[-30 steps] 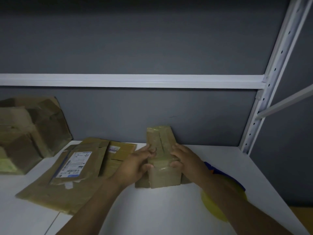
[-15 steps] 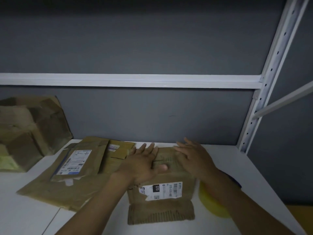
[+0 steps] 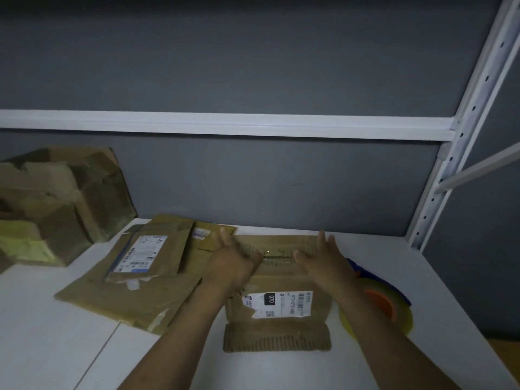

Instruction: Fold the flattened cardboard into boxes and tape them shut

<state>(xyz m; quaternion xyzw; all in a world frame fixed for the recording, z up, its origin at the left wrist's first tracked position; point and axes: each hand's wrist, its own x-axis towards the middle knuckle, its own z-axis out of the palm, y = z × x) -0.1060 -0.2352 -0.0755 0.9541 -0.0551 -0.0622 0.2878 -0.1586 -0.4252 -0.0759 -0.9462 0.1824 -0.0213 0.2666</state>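
Cardboard box (image 3: 275, 336) lies flattened beneath left hand (image 3: 235, 263) and right hand (image 3: 326, 261).

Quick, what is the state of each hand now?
Left hand: open, fingers straight, over the cardboard box.
Right hand: open, fingers straight, holding nothing.

A matte grey wall (image 3: 253, 66) fills the back of the dim scene, darkest at the top. A white horizontal beam (image 3: 225, 123) of a metal rack crosses it and meets a white upright post (image 3: 461, 130), punched with holes, on the right. A second white rail (image 3: 478, 167) branches off that post. Below lies the white shelf surface (image 3: 56, 333), with a thin seam (image 3: 95, 358) at the left.
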